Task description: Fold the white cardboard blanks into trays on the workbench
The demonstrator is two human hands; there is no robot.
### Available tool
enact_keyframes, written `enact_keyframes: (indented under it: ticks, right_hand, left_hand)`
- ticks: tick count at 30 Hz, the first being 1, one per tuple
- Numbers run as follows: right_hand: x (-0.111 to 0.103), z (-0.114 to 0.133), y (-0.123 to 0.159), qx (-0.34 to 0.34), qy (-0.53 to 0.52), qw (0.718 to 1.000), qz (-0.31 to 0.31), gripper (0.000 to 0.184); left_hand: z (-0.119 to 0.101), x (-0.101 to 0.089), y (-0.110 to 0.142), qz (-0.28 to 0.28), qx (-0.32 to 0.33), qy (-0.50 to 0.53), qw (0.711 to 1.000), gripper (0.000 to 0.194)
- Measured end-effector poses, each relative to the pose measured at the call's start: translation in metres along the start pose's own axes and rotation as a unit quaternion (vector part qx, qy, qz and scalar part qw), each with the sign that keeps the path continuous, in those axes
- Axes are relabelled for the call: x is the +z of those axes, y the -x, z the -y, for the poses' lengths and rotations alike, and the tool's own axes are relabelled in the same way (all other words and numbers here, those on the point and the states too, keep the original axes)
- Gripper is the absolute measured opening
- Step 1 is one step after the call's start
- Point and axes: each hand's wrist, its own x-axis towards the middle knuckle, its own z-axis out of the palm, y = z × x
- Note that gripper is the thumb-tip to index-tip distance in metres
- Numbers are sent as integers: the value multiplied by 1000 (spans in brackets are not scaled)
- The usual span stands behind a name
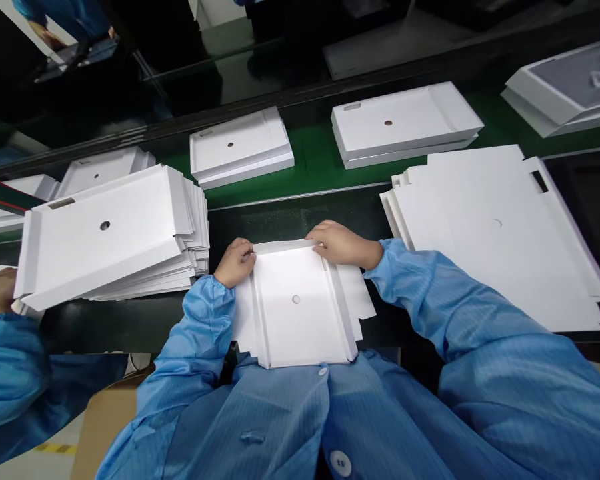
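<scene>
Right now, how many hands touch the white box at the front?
2: left hand at the far-left corner of the box, right hand at its far-right.

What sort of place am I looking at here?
Probably a factory packaging line: white trays stand along a green strip that may be a conveyor, a stack of flat card lies at the right, and blue work sleeves show on more than one person.

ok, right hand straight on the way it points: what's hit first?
Past the white tray's far flap at its fingertips, probably the left hand; depth is unclear, so it might just pass beyond.
</scene>
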Motion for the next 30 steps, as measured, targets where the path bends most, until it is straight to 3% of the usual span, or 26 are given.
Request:
enact_keyframes:
  ticks: [4, 8, 14, 21, 25, 30]
  right_hand:
    - [-4, 13, 5, -35, 89, 995, 33, 26]
    - [-4, 29, 13, -89, 195, 975, 64, 24]
    - [4, 46, 15, -52, 232, 964, 118, 25]
    - [9, 44, 10, -54, 226, 969, 84, 53]
    - [16, 41, 9, -64, 245, 965, 75, 50]
    - [20, 43, 3, -74, 252, 961, 81, 31]
  left_hand:
    - [-14, 5, 3, 9, 69, -93, 993, 29]
    - [-28, 10, 9, 66, 104, -205, 971, 30]
    - [-48, 20, 16, 138, 117, -297, 938, 45]
    - [-56, 31, 19, 114, 148, -339, 922, 40]
    - [-46, 31, 16, 101, 150, -308, 934, 41]
    - [-45, 36, 9, 100, 161, -288, 939, 38]
